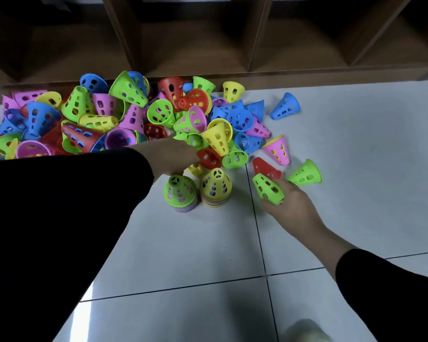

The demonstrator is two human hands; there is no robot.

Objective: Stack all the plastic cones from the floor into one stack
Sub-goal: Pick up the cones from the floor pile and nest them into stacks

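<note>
The right hand (293,206) has its grip closed round a green cone (267,188), which is held tilted just above the tiled floor (208,243). Just beyond this grip lies a red cone (266,167), and just to its right a second green cone (305,174) lies on its side. To its left stand two upright stacks side by side: a yellow-topped stack (216,187) and a green-topped stack (180,192). The left hand (173,156) reaches over these stacks into the loose pile (124,114); its fingers are hidden among the cones, so its grip cannot be determined. A single blue cone (285,106) lies apart, far beyond the right grip. A wooden shelf unit (208,45) borders the pile.
</note>
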